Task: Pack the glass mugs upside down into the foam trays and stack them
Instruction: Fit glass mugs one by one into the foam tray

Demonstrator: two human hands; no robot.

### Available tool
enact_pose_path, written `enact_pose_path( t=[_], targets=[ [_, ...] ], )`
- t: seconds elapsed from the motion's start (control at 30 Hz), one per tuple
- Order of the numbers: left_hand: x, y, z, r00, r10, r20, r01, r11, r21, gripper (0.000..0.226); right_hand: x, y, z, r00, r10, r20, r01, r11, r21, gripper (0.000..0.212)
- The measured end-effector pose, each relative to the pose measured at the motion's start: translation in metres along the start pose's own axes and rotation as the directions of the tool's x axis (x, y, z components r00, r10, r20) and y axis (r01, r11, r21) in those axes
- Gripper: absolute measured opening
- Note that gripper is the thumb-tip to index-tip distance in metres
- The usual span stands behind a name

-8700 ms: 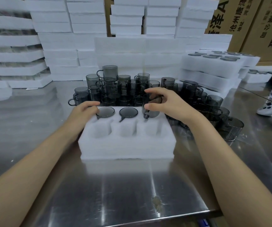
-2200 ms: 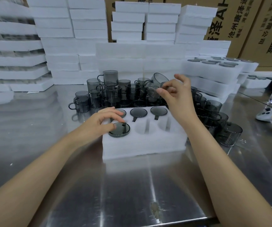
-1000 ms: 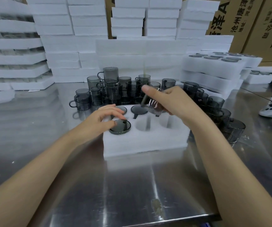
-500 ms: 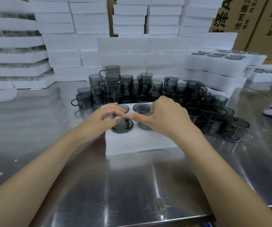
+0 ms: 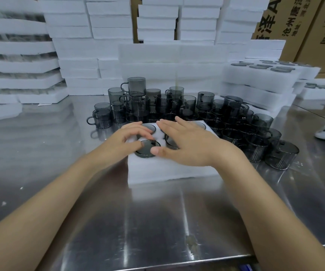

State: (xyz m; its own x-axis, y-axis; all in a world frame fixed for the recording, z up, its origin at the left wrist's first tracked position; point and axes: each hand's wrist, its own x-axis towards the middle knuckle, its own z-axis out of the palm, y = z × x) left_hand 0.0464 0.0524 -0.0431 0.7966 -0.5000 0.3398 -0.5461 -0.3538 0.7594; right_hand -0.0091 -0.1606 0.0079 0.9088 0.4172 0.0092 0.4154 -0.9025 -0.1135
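Table (image 5: pixel 157 222): shiny steel, and it carries the whole scene.
Foam stacks (image 5: pixel 75 45): white slabs piled high across the far side and the left.
Boxes (image 5: pixel 304 26): brown cardboard with printed lettering, far right.
Filled trays (image 5: pixel 259 75): stacked at the right, with dark mug bases showing on top.
Loose mugs (image 5: pixel 193 102): a smoky grey crowd, some piled on others, just beyond the tray and curling round its right side.
Tray (image 5: pixel 169 169): white foam, centre of the table; upturned mugs sit in its pockets (several are hidden by the hands).
Right hand (image 5: pixel 189 145): lying flat over the tray's middle, fingers straight, gripping nothing; the thumb tip touches the near-left mug.
Left hand (image 5: pixel 126 139): at the tray's left end, fingers bent, tips at that mug's far edge. Pinching or only resting? Cannot tell.
Near-left mug (image 5: pixel 146 148): base up, in the tray's near-left pocket, between the two hands.
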Motion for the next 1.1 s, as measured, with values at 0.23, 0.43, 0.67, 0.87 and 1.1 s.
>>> enact_pose_path(
  t=[0.23,0.43,0.67,0.87,1.1],
  targets=[
    [0.001,-0.002,0.000,1.000,0.003,0.007,-0.003,1.000,0.011,0.027,0.004,0.010,-0.006,0.994,-0.067,0.088,0.041,0.963,0.266,0.067],
    [0.002,-0.004,0.000,1.000,0.004,0.010,-0.004,1.000,0.016,0.027,0.006,0.017,-0.004,0.995,-0.063,0.082,0.035,0.952,0.305,0.054],
    [0.002,-0.004,0.001,1.000,0.004,-0.006,-0.004,1.000,0.023,0.022,0.011,0.017,0.017,0.993,-0.062,0.101,0.059,0.998,0.028,0.071],
    [0.002,-0.003,0.002,1.000,0.001,-0.008,-0.001,0.999,0.039,0.023,0.008,0.020,0.017,0.996,-0.049,-0.076,0.076,0.911,0.406,0.072],
    [0.001,-0.003,0.000,1.000,-0.020,0.020,0.020,0.999,0.032,0.025,-0.001,0.106,-0.006,0.572,0.452,-0.684,-0.392,0.884,0.256,0.038]
  ],
)
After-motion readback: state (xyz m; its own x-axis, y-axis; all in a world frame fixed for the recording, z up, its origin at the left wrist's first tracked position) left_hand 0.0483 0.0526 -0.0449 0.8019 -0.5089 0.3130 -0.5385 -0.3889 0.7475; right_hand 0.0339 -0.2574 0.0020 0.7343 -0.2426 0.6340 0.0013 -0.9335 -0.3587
